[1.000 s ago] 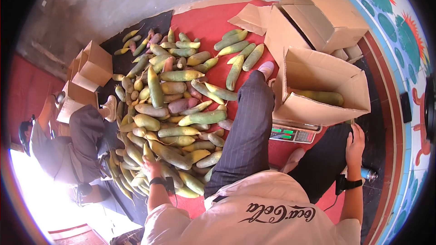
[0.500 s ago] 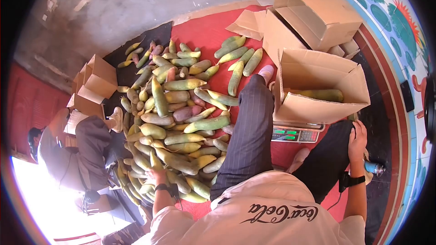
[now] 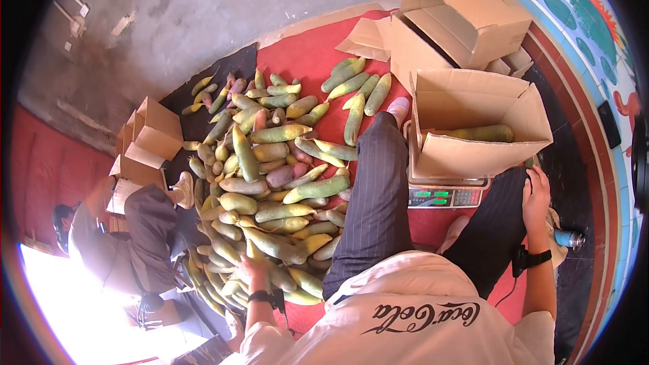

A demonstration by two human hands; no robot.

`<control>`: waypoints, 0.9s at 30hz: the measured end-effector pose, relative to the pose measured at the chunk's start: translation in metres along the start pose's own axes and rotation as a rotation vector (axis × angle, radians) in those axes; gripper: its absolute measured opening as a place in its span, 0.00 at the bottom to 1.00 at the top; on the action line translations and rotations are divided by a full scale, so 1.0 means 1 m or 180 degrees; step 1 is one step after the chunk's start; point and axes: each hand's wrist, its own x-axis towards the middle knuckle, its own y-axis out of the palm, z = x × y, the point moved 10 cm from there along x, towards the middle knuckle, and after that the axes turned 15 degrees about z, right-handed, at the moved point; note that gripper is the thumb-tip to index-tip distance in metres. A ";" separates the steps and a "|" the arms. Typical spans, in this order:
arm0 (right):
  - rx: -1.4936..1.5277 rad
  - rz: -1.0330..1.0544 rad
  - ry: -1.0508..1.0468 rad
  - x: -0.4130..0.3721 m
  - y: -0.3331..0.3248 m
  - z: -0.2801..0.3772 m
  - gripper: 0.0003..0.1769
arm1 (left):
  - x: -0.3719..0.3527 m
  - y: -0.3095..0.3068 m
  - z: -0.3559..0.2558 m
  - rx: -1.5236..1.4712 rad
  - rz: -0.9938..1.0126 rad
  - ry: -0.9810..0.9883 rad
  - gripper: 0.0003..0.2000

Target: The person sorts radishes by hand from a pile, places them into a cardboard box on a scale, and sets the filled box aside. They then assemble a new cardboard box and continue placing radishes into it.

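Note:
My left hand [image 3: 253, 271] is at the lower part of a large heap of green and purplish radishes [image 3: 276, 211]. Its fingers are closed round the lower end of a green radish [image 3: 253, 250], whose pale tip points away from me. On my right knee lies my right hand [image 3: 537, 197], its fingers extended and holding nothing. Between the legs and the wall, an open cardboard box [image 3: 481, 161] stands on a digital scale [image 3: 466, 197] with lit green figures. Inside that box lies a green radish [image 3: 481, 134].
Empty cardboard boxes [image 3: 466, 17] are stacked at the back right. Several separate radishes [image 3: 354, 118] lie on the red mat near my left foot. A co-worker [image 3: 125, 250] sits at the left beside smaller boxes [image 3: 150, 132]. A blue bottle [image 3: 570, 239] is at the right.
My left hand has shifted slightly right and towards me, and the radish in it has moved along. My right hand stays on the knee. The whole view has shifted a little.

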 end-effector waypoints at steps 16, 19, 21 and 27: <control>0.0472 0.0185 -0.0338 0.013 -0.012 0.048 0.16 | -0.138 -0.229 -0.078 -0.4386 -0.0203 0.2591 0.20; 0.0923 0.0185 -0.0529 0.014 -0.032 0.087 0.17 | -0.162 -0.272 -0.115 -0.5063 -0.0128 0.3228 0.20; 0.1141 0.0241 -0.0747 0.014 -0.049 0.120 0.19 | -0.192 -0.292 -0.161 -0.5396 0.0614 0.3839 0.22; 0.1527 0.0803 -0.1826 0.000 -0.070 0.214 0.38 | -0.252 -0.251 -0.279 -0.6110 0.2437 0.3613 0.29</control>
